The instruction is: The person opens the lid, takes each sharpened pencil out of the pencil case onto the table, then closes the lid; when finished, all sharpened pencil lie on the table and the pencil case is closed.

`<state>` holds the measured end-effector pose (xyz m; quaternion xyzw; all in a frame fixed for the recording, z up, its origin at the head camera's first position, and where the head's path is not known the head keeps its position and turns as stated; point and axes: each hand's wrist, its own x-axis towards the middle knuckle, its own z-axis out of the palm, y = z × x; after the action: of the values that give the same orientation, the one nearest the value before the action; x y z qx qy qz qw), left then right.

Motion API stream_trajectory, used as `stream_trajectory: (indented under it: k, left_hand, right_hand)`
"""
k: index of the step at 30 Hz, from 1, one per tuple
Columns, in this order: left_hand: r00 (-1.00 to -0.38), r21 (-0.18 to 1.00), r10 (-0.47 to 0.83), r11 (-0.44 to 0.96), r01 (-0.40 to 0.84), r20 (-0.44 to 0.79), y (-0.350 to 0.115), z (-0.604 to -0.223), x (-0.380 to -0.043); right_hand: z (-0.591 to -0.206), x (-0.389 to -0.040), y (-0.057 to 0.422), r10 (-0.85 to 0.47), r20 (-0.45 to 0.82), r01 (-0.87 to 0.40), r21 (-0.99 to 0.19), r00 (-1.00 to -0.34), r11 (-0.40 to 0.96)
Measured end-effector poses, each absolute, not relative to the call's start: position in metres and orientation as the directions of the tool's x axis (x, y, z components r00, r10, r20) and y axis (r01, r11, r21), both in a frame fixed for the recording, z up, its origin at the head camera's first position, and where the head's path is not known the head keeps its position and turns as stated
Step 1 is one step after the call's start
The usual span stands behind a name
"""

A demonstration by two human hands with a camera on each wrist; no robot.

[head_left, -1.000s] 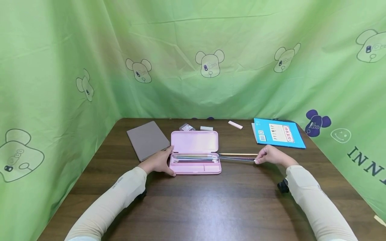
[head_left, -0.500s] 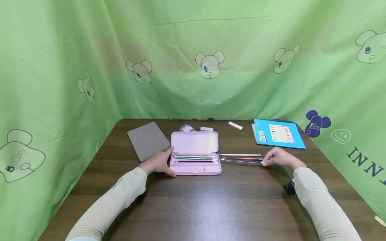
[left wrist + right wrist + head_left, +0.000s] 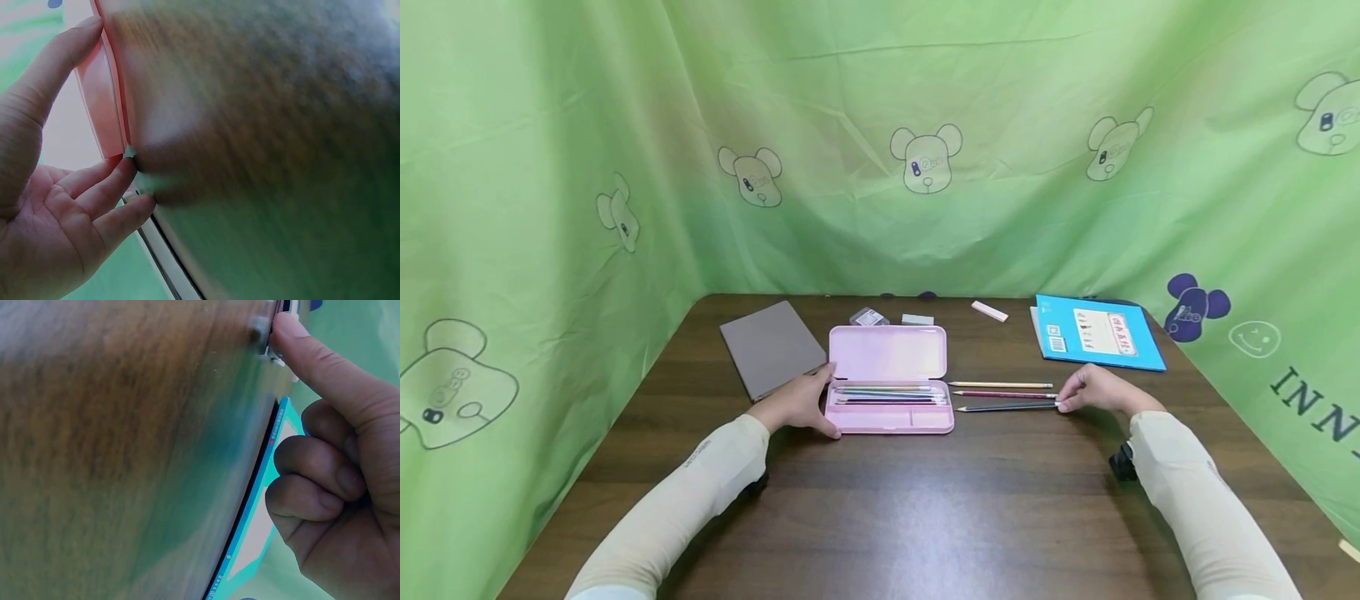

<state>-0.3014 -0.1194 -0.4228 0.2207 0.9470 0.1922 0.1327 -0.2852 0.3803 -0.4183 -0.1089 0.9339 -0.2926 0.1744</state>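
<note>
The pink pencil case (image 3: pixel 891 421) stands with its lid raised, several pencils (image 3: pixel 887 395) lying in its back compartment. My left hand (image 3: pixel 797 403) holds its left end, thumb at the front corner and fingers toward the back; the left wrist view shows the thumb on the pink edge. To the right of the case lie a yellow pencil (image 3: pixel 1000 385) and a dark red pencil (image 3: pixel 1003 394), side by side. Nearest me is a black pencil (image 3: pixel 1006 408), whose right end my right hand (image 3: pixel 1093 390) pinches between thumb and forefinger. The other right fingers are curled in the right wrist view.
A grey notebook (image 3: pixel 771 350) lies left of the case. Behind the case are a small clear-wrapped item (image 3: pixel 868 317) and a white block (image 3: pixel 917 320). Farther right lie a pinkish-white strip (image 3: pixel 989 311) and a blue booklet (image 3: pixel 1101 333). A green curtain (image 3: pixel 820 233) encloses the table.
My right hand has shifted right, drawing out the bunched pencils; the red and black ones now lie apart, the black one nearer me. The left hand has stayed on the case.
</note>
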Motion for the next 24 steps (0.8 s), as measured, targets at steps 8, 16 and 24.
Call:
stream_trajectory:
  k: [8,16,24]
  left_hand:
    - [-0.860,0.408,0.476,0.833,0.374,-0.185,-0.120,-0.423,-0.303]
    - [-0.864,0.417,0.468,0.834,0.362,-0.185,-0.120,-0.421,-0.304]
    - [-0.857,0.419,0.480,0.828,0.373,-0.187,-0.120,-0.420,-0.303]
  right_hand:
    - [-0.418,-0.284,0.380,-0.293,-0.287,-0.089,-0.559,-0.912,0.824]
    - [-0.412,-0.286,0.379,-0.309,-0.278,-0.106,-0.563,-0.910,0.819]
    - [-0.409,-0.286,0.370,-0.310,-0.266,-0.106,-0.580,-0.913,0.808]
